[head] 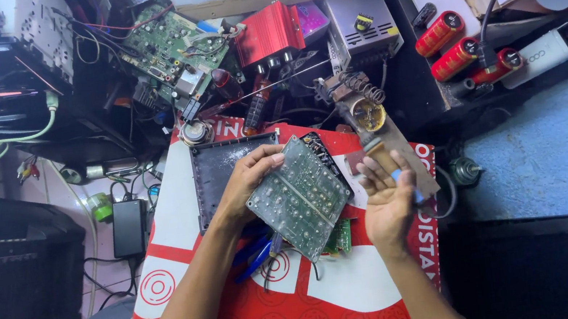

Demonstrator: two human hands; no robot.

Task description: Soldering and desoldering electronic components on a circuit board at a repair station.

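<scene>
Head view, looking straight down: the red and white board (182, 217) serves as the work surface, and its far edge is crowded by a green circuit board (173, 42), a red finned amplifier case (269, 33) and a grey metal box (361, 21); three red capacitors (463, 48) lie off to the right. Open room shows only on the near white part of the board and on the blue floor (553, 146) at right. The left hand (246, 179) comes in from below, wrist bent, fingers curled over the upper edge of a grey-green circuit board (300, 197), gripping it tilted, solder side up, above a dark flat cover (223, 171). The right hand (388, 200) rises beside the board's right edge, palm up, fingers closed around a blue-handled soldering iron (378, 151). Blue-handled pliers (256, 251) lie under the held board.
</scene>
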